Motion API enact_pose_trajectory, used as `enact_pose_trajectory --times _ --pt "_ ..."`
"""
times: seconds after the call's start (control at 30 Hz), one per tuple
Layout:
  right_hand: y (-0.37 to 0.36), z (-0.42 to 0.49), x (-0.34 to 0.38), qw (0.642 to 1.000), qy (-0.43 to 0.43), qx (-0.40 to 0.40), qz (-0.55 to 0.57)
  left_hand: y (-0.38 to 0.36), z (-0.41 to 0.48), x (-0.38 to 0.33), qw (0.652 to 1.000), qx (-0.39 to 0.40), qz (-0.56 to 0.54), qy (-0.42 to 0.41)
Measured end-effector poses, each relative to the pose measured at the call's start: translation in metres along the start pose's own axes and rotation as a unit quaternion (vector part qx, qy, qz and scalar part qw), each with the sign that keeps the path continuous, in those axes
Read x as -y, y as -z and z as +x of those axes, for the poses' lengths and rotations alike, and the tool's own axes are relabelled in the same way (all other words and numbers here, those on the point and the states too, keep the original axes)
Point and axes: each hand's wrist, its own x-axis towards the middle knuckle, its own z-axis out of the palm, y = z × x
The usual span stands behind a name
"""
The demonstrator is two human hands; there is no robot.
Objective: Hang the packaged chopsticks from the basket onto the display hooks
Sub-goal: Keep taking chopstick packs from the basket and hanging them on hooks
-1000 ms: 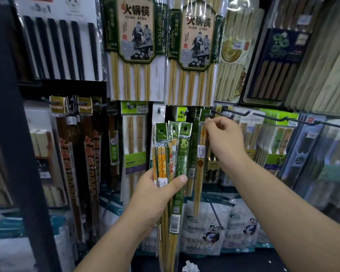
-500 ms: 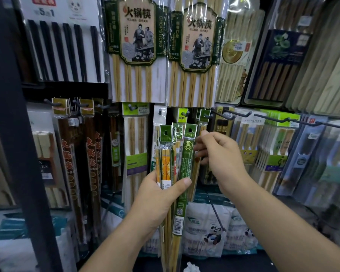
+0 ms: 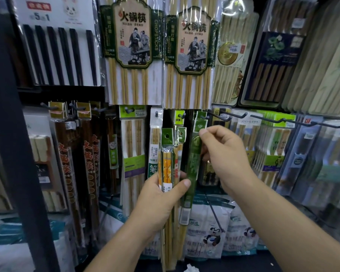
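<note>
My left hand [image 3: 161, 201] grips a bunch of packaged chopsticks [image 3: 168, 169] upright in front of the display, thumb across their front. My right hand [image 3: 224, 154] pinches the upper part of a long green chopstick pack [image 3: 192, 165], which leans out of the bunch toward the upper right. Its green header sits just below a black display hook [image 3: 204, 117] that carries another green pack. The basket is out of view.
Black hooks [image 3: 283, 120] jut forward at the right, at hand height. Large bamboo chopstick packs [image 3: 130, 55] hang above. Dark red packs [image 3: 88, 158] hang at the left beside a black upright post [image 3: 14, 134]. White panda-printed bags [image 3: 210, 228] stand below.
My right hand left the hook, came down to the bunch, pinched the green pack and is lifting it up and right. My left hand has stayed nearly still.
</note>
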Motion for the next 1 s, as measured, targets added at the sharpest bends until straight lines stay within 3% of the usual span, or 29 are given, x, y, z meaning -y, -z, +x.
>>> enact_pose_trajectory --times 0.2,0.67,0.93,1.0 --pt "0.006 0.024 0.004 0.997 -0.014 -0.075 0.004 0.007 0.005 0.002 0.998 0.007 -0.049 0.023" --pt "-0.002 0.041 -0.014 0.996 -0.034 -0.075 -0.039 0.012 0.005 0.002 0.997 0.019 -0.069 0.021" --pt "-0.006 0.026 -0.026 0.990 -0.031 -0.124 -0.058 0.012 0.004 0.001 0.998 0.016 -0.060 0.020" --pt "-0.009 0.012 -0.023 0.994 -0.021 -0.088 -0.056 0.010 0.003 0.001 0.998 0.020 -0.058 0.014"
